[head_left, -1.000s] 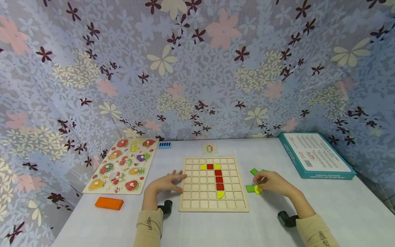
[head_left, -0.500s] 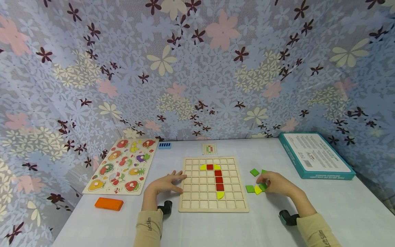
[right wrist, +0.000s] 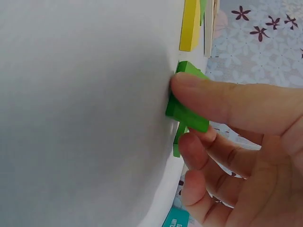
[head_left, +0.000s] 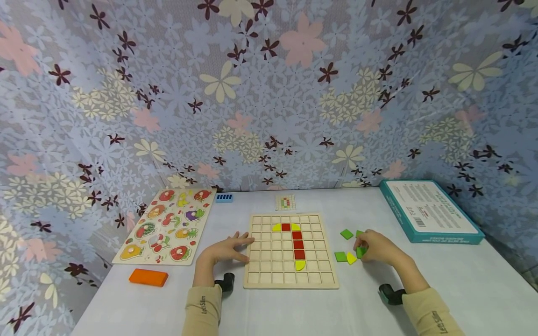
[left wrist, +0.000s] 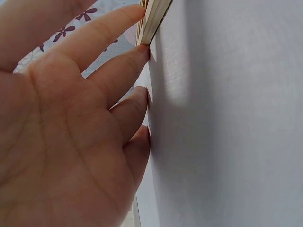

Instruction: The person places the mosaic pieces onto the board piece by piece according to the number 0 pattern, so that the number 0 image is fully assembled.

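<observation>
Right hand (head_left: 375, 248) pinches green tile (right wrist: 185, 107) (on table).

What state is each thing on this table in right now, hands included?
Grid board: flat, partly filled with red and yellow tiles.
Green tile: pinched by the right hand.
Left hand: fingers straight, touching the board's left edge.
Yellow tile: loose on the table.
Fruit puzzle: all pieces seated.
Teal box: closed.
</observation>
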Motion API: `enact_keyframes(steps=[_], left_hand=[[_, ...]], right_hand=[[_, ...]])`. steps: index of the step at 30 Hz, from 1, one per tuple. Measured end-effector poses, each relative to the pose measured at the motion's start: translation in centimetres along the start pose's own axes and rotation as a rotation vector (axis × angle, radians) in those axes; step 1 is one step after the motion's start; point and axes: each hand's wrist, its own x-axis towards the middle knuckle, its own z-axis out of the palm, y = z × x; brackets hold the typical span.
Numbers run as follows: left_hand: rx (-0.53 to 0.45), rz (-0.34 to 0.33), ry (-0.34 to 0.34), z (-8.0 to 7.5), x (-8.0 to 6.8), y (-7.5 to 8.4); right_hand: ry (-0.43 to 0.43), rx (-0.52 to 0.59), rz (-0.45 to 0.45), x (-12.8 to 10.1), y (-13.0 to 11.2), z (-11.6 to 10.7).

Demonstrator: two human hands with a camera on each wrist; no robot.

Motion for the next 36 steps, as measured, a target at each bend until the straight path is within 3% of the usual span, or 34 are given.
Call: enact_keyframes(steps=[23, 36], left_hand=[[-0.007, 0.052, -0.021, -0.2, -1.0, 0.7], [0.014, 0.0, -0.005, 0.0, -0.7, 0.9]], right_hand=[[0.072, 0.063, -0.017, 0.6, -1.2, -0.4], [0.05, 0.143, -0.057, 1.0, -3.5, 0.9]])
